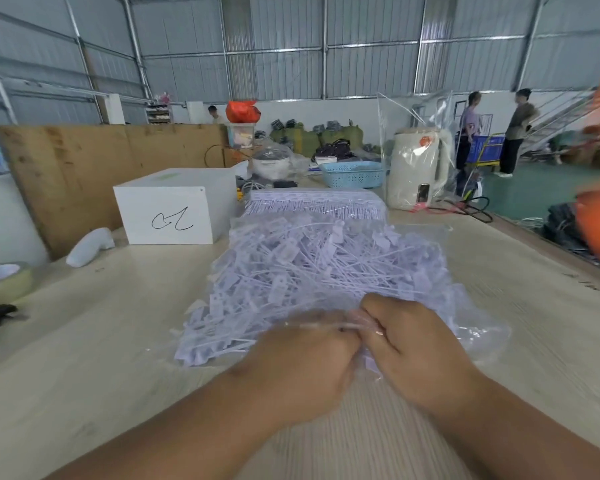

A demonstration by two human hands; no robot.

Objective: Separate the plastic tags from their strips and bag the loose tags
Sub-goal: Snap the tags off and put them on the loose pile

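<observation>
Nearly bagged: loose tags on the bench (84,341).
Clear bag (326,271) of loose tags (309,261) lying just beyond the fingers; left hand (302,372) and right hand (420,355) pinching its near mouth together. Could spill tags onto the bench if the slick film slips.

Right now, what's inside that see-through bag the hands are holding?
The clear bag is stuffed with loose white plastic tags, all tangled together. The left hand and right hand cover its near edge, so what lies under them is hidden.
</observation>
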